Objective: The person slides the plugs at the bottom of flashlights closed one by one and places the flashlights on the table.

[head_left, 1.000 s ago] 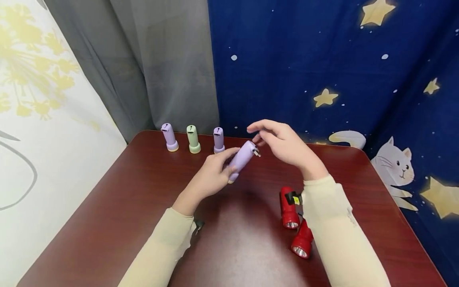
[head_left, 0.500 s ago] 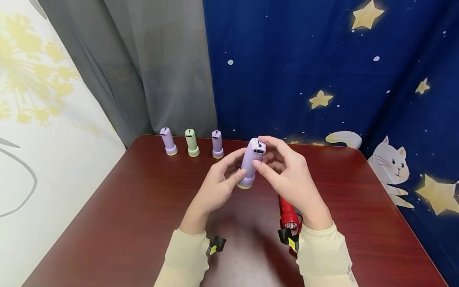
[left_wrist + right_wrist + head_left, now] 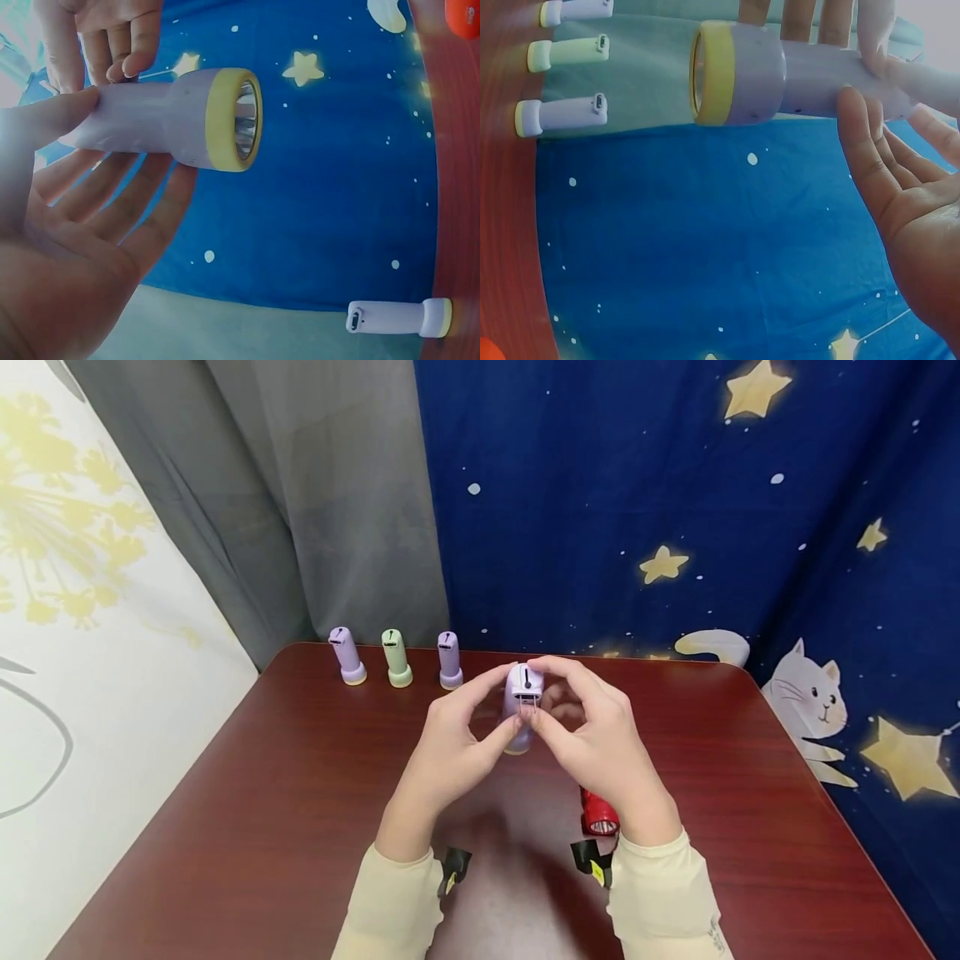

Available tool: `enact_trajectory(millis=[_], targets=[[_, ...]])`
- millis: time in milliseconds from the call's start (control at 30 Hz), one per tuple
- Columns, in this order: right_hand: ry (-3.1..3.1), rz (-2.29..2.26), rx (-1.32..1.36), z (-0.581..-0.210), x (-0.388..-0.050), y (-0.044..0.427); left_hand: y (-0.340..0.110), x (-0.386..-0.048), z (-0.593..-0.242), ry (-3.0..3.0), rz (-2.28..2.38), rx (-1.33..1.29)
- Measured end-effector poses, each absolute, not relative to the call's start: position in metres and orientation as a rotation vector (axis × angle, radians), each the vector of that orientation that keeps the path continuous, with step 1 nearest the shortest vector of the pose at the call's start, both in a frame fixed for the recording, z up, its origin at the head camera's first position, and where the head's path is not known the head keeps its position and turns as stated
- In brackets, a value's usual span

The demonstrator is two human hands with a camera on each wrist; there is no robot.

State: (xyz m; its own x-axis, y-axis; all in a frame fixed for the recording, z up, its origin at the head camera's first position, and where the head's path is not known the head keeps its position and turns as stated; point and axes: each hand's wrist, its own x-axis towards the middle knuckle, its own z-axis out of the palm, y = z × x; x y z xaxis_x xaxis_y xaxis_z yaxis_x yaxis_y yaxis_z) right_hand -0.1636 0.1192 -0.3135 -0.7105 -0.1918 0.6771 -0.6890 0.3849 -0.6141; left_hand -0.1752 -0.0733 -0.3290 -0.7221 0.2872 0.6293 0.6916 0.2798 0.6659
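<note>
A purple flashlight with a yellow rim round its lens is held up over the table, lens end down. Two metal plug prongs stick out near its top end, on the side facing me. My left hand grips the body from the left, thumb in front and fingers behind, as the left wrist view shows with the flashlight. From the right, my right hand holds the upper part, its index finger by the top. Both thumbs meet at the prongs. The thumbs hide part of the body.
Along the table's back edge stand a purple flashlight, a green flashlight and another purple flashlight, all lens down. A red flashlight lies by my right wrist, partly hidden. Curtains hang behind the brown table.
My right hand has come down from beside the flashlight and taken hold of it. The flashlight has turned more upright, its prongs now towards me. Both thumbs have moved to the prongs.
</note>
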Motion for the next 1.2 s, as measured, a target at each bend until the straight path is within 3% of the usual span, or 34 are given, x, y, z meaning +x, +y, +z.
enact_trajectory(millis=[300, 533, 700, 967, 1200], targets=[[-2.122, 1.299, 0.690, -0.314, -0.160, 0.119, -0.065, -0.174, -0.328, -2.146, -1.531, -0.918], [-2.129, 1.644, 0.490, -0.304, -0.153, 0.119, -0.066, -0.173, -0.326, -2.029, -1.849, -0.872], [-2.213, 1.823, 0.401, -0.300, -0.155, 0.124, -0.065, -0.176, -0.327, -2.120, -1.729, -0.877], [-2.254, 1.716, 0.222, -0.306, -0.161, 0.113, -0.059, -0.176, -0.331, -2.324, -1.302, -0.830], [-2.295, 1.768, 0.167, -0.303, -0.159, 0.108, -0.056, -0.175, -0.329, -2.195, -1.311, -0.774]])
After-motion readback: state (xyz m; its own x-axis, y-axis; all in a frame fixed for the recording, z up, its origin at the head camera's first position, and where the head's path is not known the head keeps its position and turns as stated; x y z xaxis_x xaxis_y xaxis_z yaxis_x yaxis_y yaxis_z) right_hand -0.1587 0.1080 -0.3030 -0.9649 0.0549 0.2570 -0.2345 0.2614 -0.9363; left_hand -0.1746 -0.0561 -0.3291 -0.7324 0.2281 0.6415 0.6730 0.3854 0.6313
